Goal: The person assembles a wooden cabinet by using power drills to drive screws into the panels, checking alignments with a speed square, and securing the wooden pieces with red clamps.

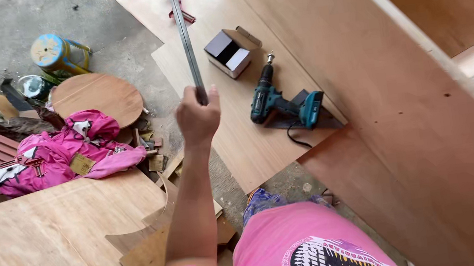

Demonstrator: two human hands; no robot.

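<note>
Left hand (198, 117) | grips metal bar (184, 36), apparently a clamp | bar extends beyond fist

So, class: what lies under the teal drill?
The drill lies on a plywood sheet, its base on a dark flat piece with a cord; what's beneath is hidden.

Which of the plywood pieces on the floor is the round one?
The round plywood disc lies on the concrete, above the pink cloth pile and beside the blue-and-yellow stool. The other plywood pieces are straight-edged sheets or irregular scraps.
</note>
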